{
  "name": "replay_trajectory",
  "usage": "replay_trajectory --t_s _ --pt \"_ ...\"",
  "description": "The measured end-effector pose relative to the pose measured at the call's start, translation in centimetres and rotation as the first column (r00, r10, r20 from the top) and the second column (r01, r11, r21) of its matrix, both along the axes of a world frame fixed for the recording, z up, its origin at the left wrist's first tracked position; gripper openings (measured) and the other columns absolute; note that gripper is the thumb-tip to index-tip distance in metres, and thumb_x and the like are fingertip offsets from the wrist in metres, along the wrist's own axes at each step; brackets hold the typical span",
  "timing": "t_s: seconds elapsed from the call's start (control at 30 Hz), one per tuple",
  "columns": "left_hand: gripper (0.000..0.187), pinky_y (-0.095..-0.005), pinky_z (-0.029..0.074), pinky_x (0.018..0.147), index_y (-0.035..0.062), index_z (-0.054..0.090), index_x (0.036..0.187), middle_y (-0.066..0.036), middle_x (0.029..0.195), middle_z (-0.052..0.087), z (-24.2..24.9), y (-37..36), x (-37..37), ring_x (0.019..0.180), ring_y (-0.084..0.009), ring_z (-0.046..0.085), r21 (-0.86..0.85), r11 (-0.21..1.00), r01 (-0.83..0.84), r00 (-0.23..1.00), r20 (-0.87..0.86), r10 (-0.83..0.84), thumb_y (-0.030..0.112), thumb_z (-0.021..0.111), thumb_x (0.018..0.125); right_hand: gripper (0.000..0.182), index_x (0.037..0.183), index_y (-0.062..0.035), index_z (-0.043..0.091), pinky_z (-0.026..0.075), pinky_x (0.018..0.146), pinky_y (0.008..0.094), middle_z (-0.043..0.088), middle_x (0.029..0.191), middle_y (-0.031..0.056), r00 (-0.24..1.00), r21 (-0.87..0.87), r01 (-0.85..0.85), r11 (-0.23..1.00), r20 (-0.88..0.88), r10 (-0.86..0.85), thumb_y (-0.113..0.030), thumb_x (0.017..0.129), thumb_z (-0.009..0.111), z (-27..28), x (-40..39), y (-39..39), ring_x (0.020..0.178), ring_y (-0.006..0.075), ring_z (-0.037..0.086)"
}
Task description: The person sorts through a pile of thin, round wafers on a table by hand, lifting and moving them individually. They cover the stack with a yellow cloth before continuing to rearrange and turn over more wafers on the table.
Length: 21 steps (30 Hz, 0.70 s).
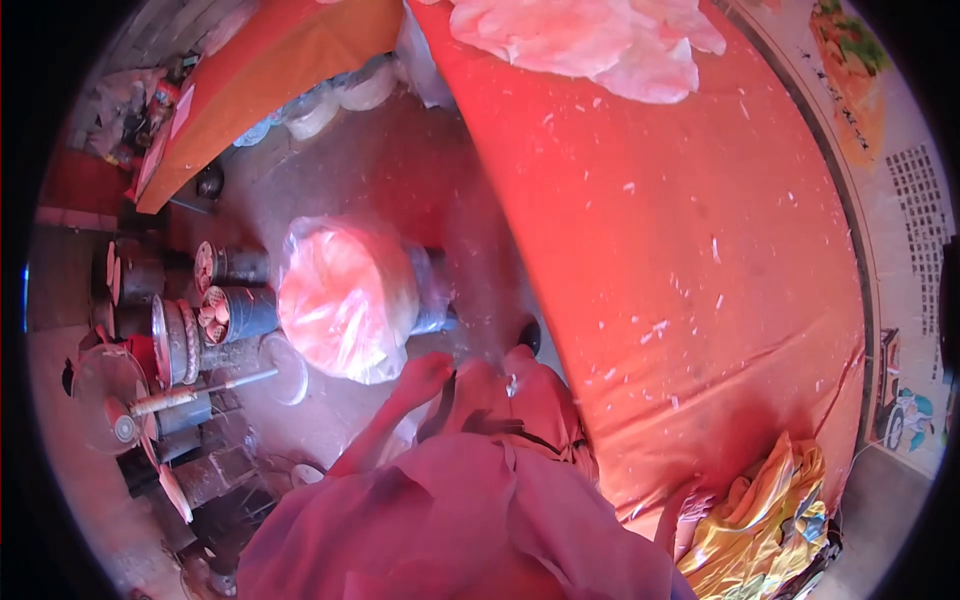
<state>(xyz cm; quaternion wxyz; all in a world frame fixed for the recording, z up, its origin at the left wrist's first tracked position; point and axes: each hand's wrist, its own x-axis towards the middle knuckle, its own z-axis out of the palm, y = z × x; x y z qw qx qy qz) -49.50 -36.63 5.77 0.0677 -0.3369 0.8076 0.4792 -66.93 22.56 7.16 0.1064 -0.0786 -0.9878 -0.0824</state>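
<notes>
My left hand (pixel 428 372) is low in front of my body, its fingers curled in; whether anything is inside them is hidden. Just beyond it stands a round, pale bundle (pixel 340 300) wrapped in clear plastic. On the right, my right hand (pixel 686 496) is by the table's near edge, beside a crumpled yellow cloth (pixel 765 510); its fingers cannot be made out. Small white scraps are scattered over the orange-covered table (pixel 700 240). Pale, thin sheets (pixel 600 45) lie in a heap at the table's far end.
Pots and a blue container (pixel 250 314) holding pale items stand on the left, near a pole-like tool (pixel 180 402). Another orange-covered table (pixel 270 60) is at the upper left, with bags beneath it. A wall with printed text (pixel 915 220) runs along the right.
</notes>
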Motion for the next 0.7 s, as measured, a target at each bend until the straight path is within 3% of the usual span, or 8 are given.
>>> replay_trajectory --t_s 0.07,0.1,0.13,0.23,0.3,0.43,0.6,0.7 --pt "0.026 -0.0381 0.054 0.082 0.0057 0.067 0.112 -0.017 0.098 0.071 1.2 -2.3 -2.6 0.092 -0.0312 0.07 0.009 0.999 -0.035 0.998 0.05 0.035 0.019 0.064 0.09 0.056 0.121 0.0002 0.062 0.047 0.088 0.053 0.062 0.116 0.0272 0.999 -0.052 -0.013 0.999 -0.05 0.011 -0.048 0.099 0.044 -0.8 -3.0 -3.0 0.102 0.0442 0.059" --pt "0.027 -0.0382 0.054 0.082 0.0058 0.067 0.113 -0.017 0.097 0.071 1.3 -3.4 -3.4 0.091 -0.0312 0.07 0.016 0.999 -0.035 0.998 0.044 0.034 0.019 0.064 0.09 0.049 0.116 -0.0012 0.066 0.048 0.088 0.0504 0.064 0.113 0.0268 0.971 -0.076 -0.231 0.97 -0.073 0.226 -0.044 0.099 0.05 -1.8 -4.4 -3.4 0.101 0.0417 0.06" --pt "0.027 -0.0382 0.054 0.081 0.0059 0.067 0.113 -0.016 0.096 0.071 1.3 -4.6 -4.2 0.09 -0.0311 0.07 0.024 0.999 -0.032 0.999 0.038 0.031 0.019 0.064 0.09 0.044 0.117 -0.0027 0.065 0.048 0.09 0.0501 0.063 0.117 0.0239 0.962 -0.148 -0.269 0.952 -0.079 0.26 -0.041 0.097 0.055 -3.1 -4.9 -4.5 0.105 0.0407 0.059" --pt "0.026 -0.0386 0.054 0.081 0.0058 0.066 0.113 -0.017 0.094 0.071 0.2 -8.3 -6.8 0.089 -0.0307 0.07 0.12 0.992 0.043 0.999 -0.001 -0.044 0.018 0.063 0.089 0.041 0.122 -0.0052 0.062 0.047 0.097 0.0506 0.059 0.128 0.016 0.928 -0.328 -0.371 0.869 -0.09 0.362 -0.03 0.09 0.068 0.3 -11.2 -20.3 0.118 0.0385 0.055" --pt "0.026 -0.0399 0.054 0.08 0.0067 0.065 0.112 -0.018 0.094 0.07 0.2 -11.3 -9.3 0.09 -0.0331 0.07 0.164 0.982 0.095 0.995 -0.02 -0.093 0.016 0.062 0.089 0.041 0.127 -0.0017 0.06 0.043 0.103 0.0513 0.054 0.133 0.0226 0.846 -0.354 -0.522 0.776 -0.099 0.523 -0.026 0.094 0.062 0.3 -14.0 -28.4 0.126 0.0418 0.049" --pt "0.028 -0.0347 0.054 0.084 0.0036 0.064 0.118 -0.014 0.104 0.071 0.5 -19.5 -15.3 0.097 -0.0221 0.069 0.008 0.954 0.3 0.954 -0.006 -0.299 0.014 0.063 0.092 0.058 0.14 -0.0016 0.05 0.033 0.108 0.0611 0.037 0.147 0.0321 0.833 -0.362 -0.542 0.758 -0.113 0.542 -0.033 0.092 0.063 -1.9 -17.8 -41.3 0.134 0.0523 0.036" --pt "0.029 -0.0304 0.054 0.072 0.0019 0.063 0.116 -0.013 0.092 0.071 4.5 -30.0 -25.7 0.081 -0.0169 0.069 0.048 0.98 0.193 0.947 -0.269 -0.174 0.013 0.065 0.09 0.071 0.149 -0.0024 0.037 0.025 0.111 0.0634 0.026 0.153 0.0338 0.909 -0.194 -0.412 0.89 -0.163 0.385 -0.045 0.095 0.055 -3.7 -18.7 -48.7 0.139 0.0557 0.026" --pt "0.029 -0.0282 0.053 0.072 0.0025 0.064 0.117 -0.011 0.092 0.072 6.6 -34.7 -34.4 0.082 -0.0139 0.068 0.224 0.974 0.032 0.915 -0.398 0.062 0.014 0.065 0.091 0.073 0.149 -0.0013 0.036 0.025 0.111 0.0627 0.024 0.153 0.0354 0.911 -0.175 -0.41 0.895 -0.115 0.395 -0.048 0.096 0.052 -3.4 -18.8 -48.8 0.139 0.0561 0.025"
